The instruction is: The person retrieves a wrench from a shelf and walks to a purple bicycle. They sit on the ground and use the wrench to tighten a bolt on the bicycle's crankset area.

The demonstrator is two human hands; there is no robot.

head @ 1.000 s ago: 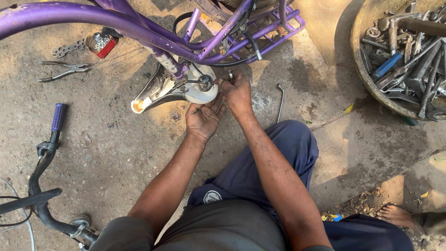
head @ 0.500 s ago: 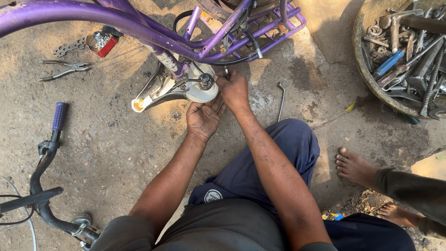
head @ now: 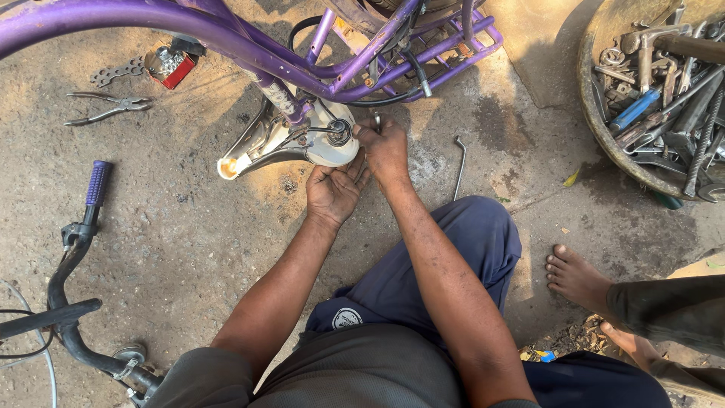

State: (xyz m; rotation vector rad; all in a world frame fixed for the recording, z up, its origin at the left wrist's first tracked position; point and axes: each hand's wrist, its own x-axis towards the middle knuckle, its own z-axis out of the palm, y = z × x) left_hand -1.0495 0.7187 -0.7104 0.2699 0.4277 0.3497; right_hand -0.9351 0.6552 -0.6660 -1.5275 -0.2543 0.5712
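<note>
Purple bike frame (head: 189, 26) spans the top of frame, lying over bare concrete. White bottom-bracket housing (head: 332, 143) sits centre-top, just under the frame tubes. Left hand (head: 336, 193) is cupped open, palm up, touching the housing's lower edge. Right hand (head: 385, 143) is pinched shut on a small metal tool (head: 377, 119) at the axle.

Open ground lies left of centre; tight at top under the tubes. Pliers (head: 106, 107) and a red box of small parts (head: 170, 64) upper left, handlebar (head: 79, 249) lower left, tool basin (head: 657, 91) upper right, bent rod (head: 459, 162) right of the hands.

Versus half a second ago: hands hardly moved; another person's bare foot (head: 578, 276) has stayed at lower right.
</note>
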